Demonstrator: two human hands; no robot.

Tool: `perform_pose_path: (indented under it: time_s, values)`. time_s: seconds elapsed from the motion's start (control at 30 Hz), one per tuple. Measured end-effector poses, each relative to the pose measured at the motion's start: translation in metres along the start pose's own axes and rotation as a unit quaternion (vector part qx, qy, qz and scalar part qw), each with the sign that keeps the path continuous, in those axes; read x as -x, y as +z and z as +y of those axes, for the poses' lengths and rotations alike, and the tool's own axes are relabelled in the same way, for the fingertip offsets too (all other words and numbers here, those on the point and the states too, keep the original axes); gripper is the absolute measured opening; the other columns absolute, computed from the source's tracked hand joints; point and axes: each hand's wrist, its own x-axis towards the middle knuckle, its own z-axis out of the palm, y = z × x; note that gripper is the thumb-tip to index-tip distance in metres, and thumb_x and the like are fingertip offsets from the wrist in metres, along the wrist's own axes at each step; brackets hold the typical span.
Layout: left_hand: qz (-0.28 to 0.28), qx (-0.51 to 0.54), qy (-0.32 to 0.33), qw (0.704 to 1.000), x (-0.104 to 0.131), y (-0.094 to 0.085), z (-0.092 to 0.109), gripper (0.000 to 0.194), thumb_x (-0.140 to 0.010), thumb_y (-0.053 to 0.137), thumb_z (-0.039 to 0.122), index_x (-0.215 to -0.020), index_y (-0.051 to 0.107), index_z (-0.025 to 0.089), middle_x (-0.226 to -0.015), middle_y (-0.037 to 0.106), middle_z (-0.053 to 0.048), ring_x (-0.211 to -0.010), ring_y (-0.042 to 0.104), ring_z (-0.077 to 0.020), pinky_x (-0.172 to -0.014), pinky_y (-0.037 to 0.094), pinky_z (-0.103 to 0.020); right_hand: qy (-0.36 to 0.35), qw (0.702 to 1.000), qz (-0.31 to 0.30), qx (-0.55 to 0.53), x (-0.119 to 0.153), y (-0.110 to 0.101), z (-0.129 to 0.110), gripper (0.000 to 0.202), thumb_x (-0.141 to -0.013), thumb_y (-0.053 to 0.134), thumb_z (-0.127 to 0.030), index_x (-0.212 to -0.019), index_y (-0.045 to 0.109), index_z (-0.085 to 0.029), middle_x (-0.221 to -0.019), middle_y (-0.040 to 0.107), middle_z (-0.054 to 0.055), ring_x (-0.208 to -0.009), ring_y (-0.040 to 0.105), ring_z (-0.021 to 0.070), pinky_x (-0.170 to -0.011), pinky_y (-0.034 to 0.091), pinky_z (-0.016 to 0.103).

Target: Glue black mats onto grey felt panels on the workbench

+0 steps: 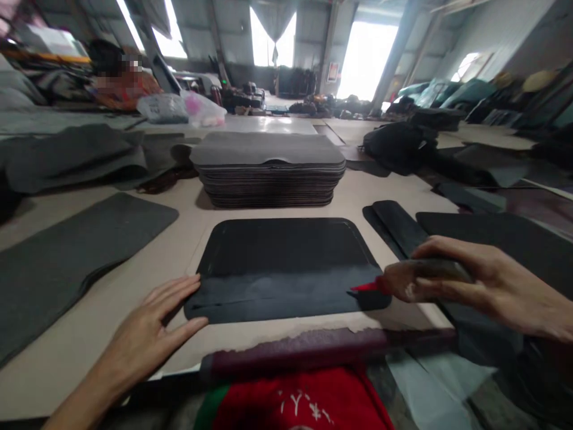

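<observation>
While we look down over the near edge of the surface, trimmed with a ragged maroon covering (313, 351), here's our bare left hand (143, 331): fingers stretched, thumb well apart, gripping nothing, tips touching the left edge of a black, round-cornered rectangular sheet (282, 248). Over on the right, our bare right hand (487, 283) curls around a brownish bottle with a red pointed nozzle (398, 280), its tip over the sheet towards the near right corner; touching or just above, we can't tell. And that sheet, flat near the middle of the near edge, looks thin, light and bendable, likely to skid or crease if shoved. We'd steady it with flat fingers at the left edge, lift it by two corners, and squeeze the bottle gently round its body. Just beyond sits a thick stack of grey, round-cornered sheets (268, 179), and towards the far left corner, crumpled clear plastic bags (163, 108).
</observation>
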Motion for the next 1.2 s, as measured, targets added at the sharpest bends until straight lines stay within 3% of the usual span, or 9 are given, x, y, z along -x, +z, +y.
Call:
perform_pose_path:
  time_s: [0.07,0.27,0.6,0.73,0.83,0.97,1.1,1.17,1.2]
  values:
    - [-0.003,0.003,-0.009,1.000,-0.001,-0.002,0.004,0.070,-0.082,0.062,0.074,-0.133,0.063,0.026,-0.139,0.062,-0.009,-0.129,0.057,-0.0327,-0.112,0.046,-0.053,-0.044,0.998,-0.039,-0.019,-0.009,0.015,-0.008,0.032,-0.084,0.069,-0.054,-0.097,0.066,-0.025,-0.088,0.070,0.003,-0.075,0.065,0.0220,-0.061,0.050,0.030]
    - [-0.016,0.008,-0.020,1.000,-0.003,-0.009,0.015,0.070,-0.083,0.062,0.073,-0.132,0.064,0.023,-0.139,0.063,-0.009,-0.130,0.056,-0.0314,-0.112,0.047,-0.051,-0.184,0.982,-0.040,-0.025,-0.037,0.058,-0.039,0.018,-0.088,0.065,-0.038,-0.095,0.064,-0.022,-0.085,0.064,0.001,-0.072,0.061,0.0171,-0.062,0.045,0.028]
    - [-0.023,0.039,-0.037,0.998,-0.002,-0.013,0.022,0.064,-0.084,0.068,0.064,-0.133,0.063,0.023,-0.141,0.061,-0.011,-0.133,0.053,-0.0312,-0.114,0.045,-0.052,-0.306,0.948,-0.061,-0.056,-0.070,0.109,-0.096,0.013,-0.087,0.066,-0.024,-0.096,0.058,-0.021,-0.093,0.061,0.001,-0.079,0.056,0.0154,-0.068,0.040,0.028]
    - [-0.026,0.052,-0.044,0.997,-0.002,-0.016,0.026,0.061,-0.084,0.071,0.057,-0.133,0.063,0.022,-0.141,0.061,-0.010,-0.134,0.052,-0.0308,-0.115,0.044,-0.052,-0.320,0.942,-0.074,-0.071,-0.084,0.132,-0.118,0.017,-0.084,0.068,-0.021,-0.096,0.057,-0.021,-0.093,0.060,0.000,-0.080,0.055,0.0156,-0.069,0.039,0.028]
    - [-0.032,0.055,-0.046,0.997,-0.002,-0.017,0.029,0.060,-0.085,0.071,0.054,-0.134,0.062,0.021,-0.141,0.061,-0.011,-0.134,0.052,-0.0308,-0.115,0.043,-0.053,-0.326,0.939,-0.079,-0.074,-0.088,0.137,-0.126,0.016,-0.084,0.067,-0.022,-0.096,0.057,-0.021,-0.093,0.059,0.000,-0.082,0.055,0.0162,-0.071,0.039,0.028]
    - [-0.033,0.037,-0.049,0.998,-0.004,-0.015,0.027,0.062,-0.084,0.070,0.059,-0.134,0.062,0.022,-0.142,0.060,-0.011,-0.134,0.052,-0.0317,-0.114,0.045,-0.053,-0.274,0.956,-0.082,-0.058,-0.083,0.119,-0.109,0.018,-0.083,0.067,-0.025,-0.098,0.058,-0.022,-0.092,0.061,0.000,-0.080,0.055,0.0164,-0.069,0.039,0.029]
    - [-0.022,0.004,-0.025,0.999,0.003,-0.010,0.014,0.061,-0.084,0.068,0.062,-0.134,0.062,0.027,-0.142,0.061,-0.008,-0.131,0.056,-0.0321,-0.112,0.048,-0.052,-0.113,0.982,-0.068,-0.134,-0.072,0.091,-0.060,0.024,-0.082,0.070,-0.034,-0.103,0.063,-0.022,-0.081,0.062,-0.002,-0.070,0.056,0.0157,-0.060,0.039,0.027]
    - [0.006,-0.010,-0.001,1.000,0.007,-0.006,0.006,0.060,-0.083,0.069,0.062,-0.133,0.062,0.031,-0.140,0.062,-0.007,-0.127,0.059,-0.0336,-0.107,0.052,-0.053,-0.027,0.961,-0.015,-0.275,-0.067,0.084,-0.036,0.039,-0.079,0.075,-0.037,-0.113,0.063,-0.022,-0.082,0.065,-0.002,-0.070,0.058,0.0159,-0.058,0.042,0.025]
    - [0.021,-0.011,0.017,1.000,0.007,-0.003,0.002,0.060,-0.082,0.070,0.062,-0.133,0.062,0.032,-0.138,0.064,-0.006,-0.123,0.062,-0.0342,-0.103,0.054,-0.053,0.009,0.927,0.022,-0.373,-0.065,0.082,-0.026,0.046,-0.076,0.078,-0.037,-0.117,0.063,-0.022,-0.084,0.066,-0.001,-0.070,0.060,0.0159,-0.057,0.044,0.024]
